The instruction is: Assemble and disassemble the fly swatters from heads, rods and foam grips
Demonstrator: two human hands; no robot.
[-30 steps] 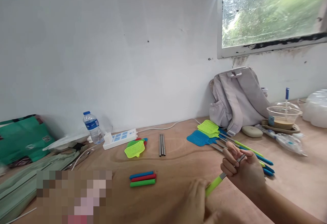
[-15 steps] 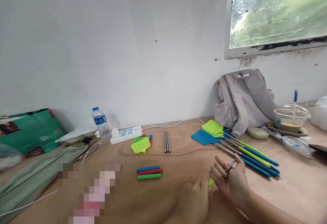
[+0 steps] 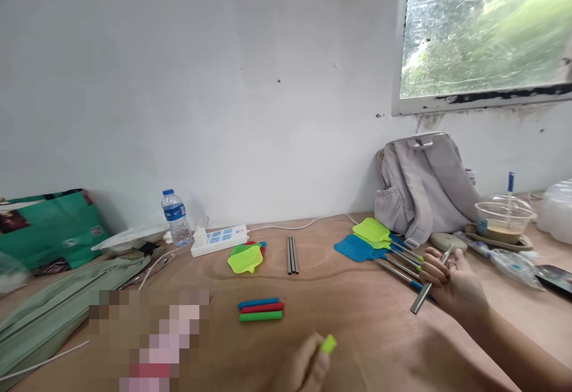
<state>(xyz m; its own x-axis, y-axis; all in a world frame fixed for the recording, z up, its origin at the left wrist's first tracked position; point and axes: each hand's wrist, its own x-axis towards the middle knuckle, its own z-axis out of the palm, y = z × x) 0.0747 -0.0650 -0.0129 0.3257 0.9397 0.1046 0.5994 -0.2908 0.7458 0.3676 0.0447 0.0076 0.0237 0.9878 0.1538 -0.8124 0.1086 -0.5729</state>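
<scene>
- The right hand point(image 3: 460, 285) has its fingers curled round a telescopic metal rod point(image 3: 421, 299), pinched between thumb and fingers, with both ends of the rod showing.
- The left hand point(image 3: 301, 365) is closed on a yellow-green handle sleeve point(image 3: 328, 344); only a short end pokes out past the fingers, and the rest is hidden in the grasp.
- The rod slants: its thick end points down and to the left, towards the left hand's side, while its thin end rises up and to the right.
- The sleeve's visible end tips up and to the right, roughly towards the rod; the two are well apart and look close to lining up, though the depth between them is hard to tell.
- Blue, red and green handle sleeves point(image 3: 261, 316) lie side by side on the wooden tabletop point(image 3: 353, 296), nearer the left hand.
- Beyond them are three metal tubes point(image 3: 292, 255), upright to the view, with small mesh swatter heads point(image 3: 245, 259) to their left.
- Fly swatters point(image 3: 355, 248) lie just beside the right hand, which hides part of their handles.
</scene>
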